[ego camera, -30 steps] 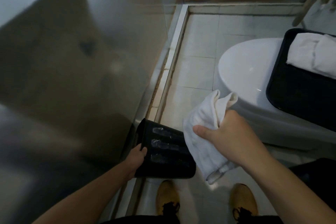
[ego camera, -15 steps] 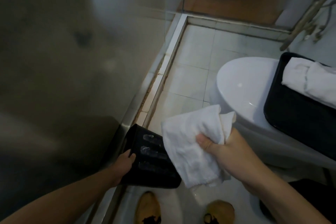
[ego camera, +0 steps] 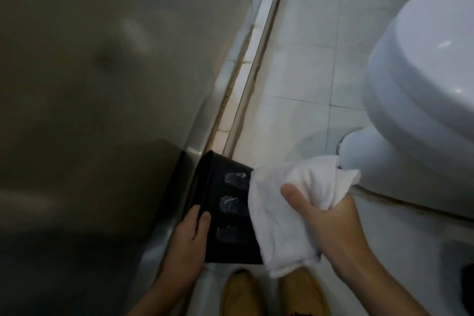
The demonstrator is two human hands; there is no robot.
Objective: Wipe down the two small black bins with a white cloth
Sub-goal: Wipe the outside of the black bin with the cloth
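I hold a black bin (ego camera: 225, 215) up off the floor with my left hand (ego camera: 188, 236). My fingers curl round its near left edge, with the thumb on the flat side that faces me. That side has three shiny patches in a row, one above the other. The bin is tipped, and its long way runs from near my shoes (ego camera: 272, 292) up and away toward the metal rail (ego camera: 254, 59) on the floor. My right hand (ego camera: 331, 220) squeezes a white cloth (ego camera: 289, 210) in a bunch, thumb on top. The cloth hangs over the right part of the bin's flat side, and I think it is touching it. So the bin is just to the left of my cloth hand, very close. I think the next thing is to slide the cloth left across the flat side, over the shiny patches, while my left hand keeps the bin from moving. The toilet (ego camera: 423, 100) is close on the right. I see only one bin here.
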